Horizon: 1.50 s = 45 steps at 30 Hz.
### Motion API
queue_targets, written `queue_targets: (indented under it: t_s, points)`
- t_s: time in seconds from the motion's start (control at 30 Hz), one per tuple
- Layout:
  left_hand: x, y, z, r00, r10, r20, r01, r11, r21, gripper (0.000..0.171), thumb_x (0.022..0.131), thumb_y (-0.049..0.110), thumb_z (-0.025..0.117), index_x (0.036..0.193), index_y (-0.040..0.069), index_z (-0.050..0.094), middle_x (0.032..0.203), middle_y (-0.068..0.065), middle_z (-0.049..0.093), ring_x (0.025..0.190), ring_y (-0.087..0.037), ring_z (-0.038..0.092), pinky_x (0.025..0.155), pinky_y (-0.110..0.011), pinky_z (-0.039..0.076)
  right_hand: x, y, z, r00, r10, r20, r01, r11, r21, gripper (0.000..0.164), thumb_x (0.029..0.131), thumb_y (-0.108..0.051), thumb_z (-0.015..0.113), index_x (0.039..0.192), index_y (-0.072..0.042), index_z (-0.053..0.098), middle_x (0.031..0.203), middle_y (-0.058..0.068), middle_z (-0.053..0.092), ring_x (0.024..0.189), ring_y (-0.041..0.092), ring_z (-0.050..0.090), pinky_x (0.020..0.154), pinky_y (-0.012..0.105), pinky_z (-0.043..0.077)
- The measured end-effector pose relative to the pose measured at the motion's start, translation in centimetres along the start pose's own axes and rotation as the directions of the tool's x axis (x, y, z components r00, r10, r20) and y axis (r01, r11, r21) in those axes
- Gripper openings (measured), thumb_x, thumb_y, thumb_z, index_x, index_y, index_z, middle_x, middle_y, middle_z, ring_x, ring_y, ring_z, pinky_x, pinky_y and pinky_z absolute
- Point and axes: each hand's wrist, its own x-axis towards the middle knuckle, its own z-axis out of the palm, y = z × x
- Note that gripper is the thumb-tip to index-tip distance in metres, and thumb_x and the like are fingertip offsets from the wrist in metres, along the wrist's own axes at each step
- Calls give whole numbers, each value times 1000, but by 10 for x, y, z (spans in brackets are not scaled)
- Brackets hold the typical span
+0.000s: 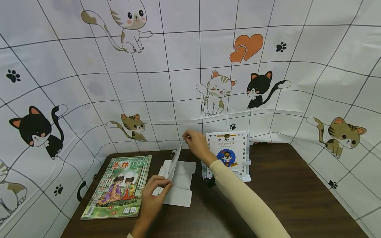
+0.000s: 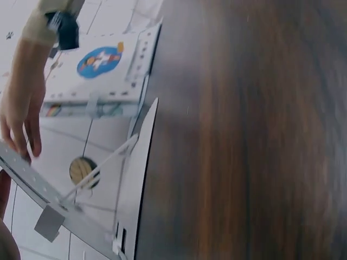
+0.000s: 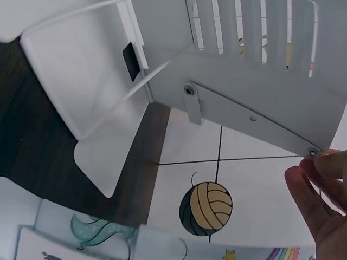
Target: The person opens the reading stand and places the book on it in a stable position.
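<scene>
A white folding book stand [image 1: 182, 185] stands on the table, its flat base lying down and its slotted back panel [image 3: 227, 103] raised at a steep tilt. My right hand [image 1: 197, 144] pinches the panel's far upper corner between thumb and fingers; the right wrist view shows these fingertips [image 3: 325, 165] at the corner beside a riveted strip. My left hand [image 1: 154, 195] grips the panel's near edge, thumb on one side. A thin support rod [image 2: 103, 172] runs between panel and base. Only a little of the left hand shows in its own wrist view.
To the left lies a green illustrated magazine [image 1: 119, 188]. Behind my right forearm, a white picture book [image 1: 227, 140] leans upright on another stand [image 1: 247, 177]. A cat-printed sheet [image 1: 184, 82] hangs behind the dark wooden table [image 1: 279, 191].
</scene>
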Motion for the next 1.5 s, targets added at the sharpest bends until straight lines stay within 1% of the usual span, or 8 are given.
queue_targets:
  t_s: [0.27, 0.43, 0.67, 0.8, 0.93, 1.13, 1.37, 1.5]
  points:
    - [2, 13, 20, 999, -24, 39, 24, 1000, 2, 36, 74, -16, 88, 100, 7, 81, 95, -11, 71, 78, -16, 69, 73, -18, 57, 10, -8, 14, 998, -43, 35, 44, 999, -27, 12, 104, -6, 67, 110, -5, 78, 113, 10, 81, 96, 25, 79, 79, 39, 63]
    - [0, 8, 26, 997, -52, 59, 52, 999, 3, 34, 76, -12, 89, 101, 10, 80, 96, -9, 71, 80, -14, 70, 74, -16, 56, 10, -8, 13, 998, -46, 50, 48, 998, -30, 13, 105, -8, 67, 111, -6, 78, 114, 10, 81, 97, 25, 79, 79, 39, 63]
    - [14, -1, 14, 989, -61, 137, 62, 998, 1, 30, 84, -13, 83, 106, 7, 79, 102, -9, 71, 86, -12, 68, 77, -18, 56, 4, -4, -6, 991, -17, 132, 15, 1000, 21, 24, 106, -7, 66, 128, -5, 74, 123, 13, 78, 106, 29, 78, 90, 41, 64]
    - [35, -8, 2, 979, -147, 138, 147, 989, 15, 20, 91, -10, 77, 104, 4, 78, 99, -11, 71, 91, -9, 67, 81, -16, 55, -8, -2, -19, 993, 11, 119, -15, 999, 38, 27, 106, -10, 67, 132, -7, 72, 123, 11, 77, 106, 28, 77, 90, 42, 63]
    - [56, -19, -8, 949, -279, 148, 276, 960, 39, 11, 98, -2, 74, 104, 6, 78, 98, -11, 72, 89, -5, 67, 79, -16, 55, -28, -2, -30, 995, 9, 101, -14, 999, 47, 20, 105, -13, 69, 124, -7, 74, 116, 9, 78, 103, 26, 76, 89, 41, 63]
    - [81, -41, -15, 864, -470, 180, 454, 882, 123, 10, 103, 15, 73, 110, 12, 79, 105, -11, 75, 90, -11, 71, 79, -19, 55, -62, -8, -40, 994, 9, 109, -17, 997, 71, 14, 105, -15, 69, 115, -10, 77, 108, 4, 80, 93, 19, 74, 83, 39, 62]
    - [101, -66, -9, 770, -599, 222, 572, 801, 177, 24, 106, 26, 69, 118, 6, 76, 108, -18, 77, 97, -27, 73, 81, -21, 55, -101, -21, -40, 993, -2, 120, -11, 994, 109, 7, 103, -14, 72, 108, -13, 77, 94, -2, 79, 74, 5, 62, 67, 22, 54]
    - [106, -81, -1, 738, -634, 229, 598, 773, 212, 24, 107, 25, 68, 119, 5, 76, 112, -18, 76, 99, -25, 71, 84, -25, 55, -123, -30, -35, 987, -14, 159, -14, 985, 174, 6, 101, -13, 74, 107, -12, 72, 91, -2, 78, 70, 1, 62, 64, 20, 53]
